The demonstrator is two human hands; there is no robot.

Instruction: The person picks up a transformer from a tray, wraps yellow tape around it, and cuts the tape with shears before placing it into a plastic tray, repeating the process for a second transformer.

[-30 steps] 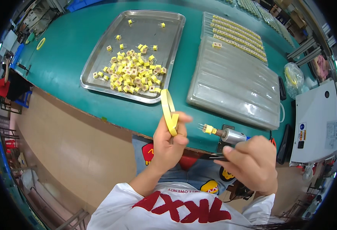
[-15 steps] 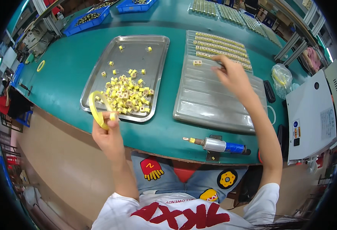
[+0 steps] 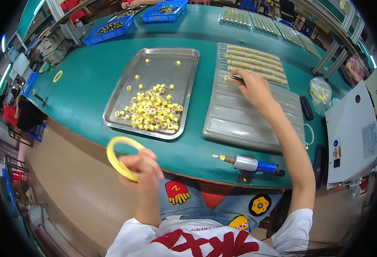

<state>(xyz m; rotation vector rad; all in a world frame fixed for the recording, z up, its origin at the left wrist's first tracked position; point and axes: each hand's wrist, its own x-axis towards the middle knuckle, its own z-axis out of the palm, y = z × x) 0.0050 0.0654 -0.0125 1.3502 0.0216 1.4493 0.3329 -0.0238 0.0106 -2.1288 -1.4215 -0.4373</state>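
My left hand (image 3: pixel 142 170) is below the table's near edge, fingers closed on a yellow tape roll (image 3: pixel 119 155) held upright. My right hand (image 3: pixel 253 88) reaches out over the grey ribbed tray (image 3: pixel 248 124), its fingertips pinched at a small yellow part (image 3: pixel 227 79) beside the rows of yellow parts (image 3: pixel 257 60) at the tray's far end. Left of it a metal tray (image 3: pixel 124 88) holds a loose pile of several small yellow parts (image 3: pixel 154 112). A silver and blue hand tool (image 3: pixel 252 163) lies on the green table's front edge, untouched.
Blue bins (image 3: pixel 111 28) of dark parts stand at the back left. On the right are a white box (image 3: pixel 353 128), a clear bag (image 3: pixel 321 92), a black bar (image 3: pixel 306 107) and a white ring (image 3: pixel 311 135). A yellow ring (image 3: pixel 57 76) lies far left.
My right hand let go of the hand tool, which now lies on the table edge, and reached to the grey tray. My left hand carried the tape roll left and down.
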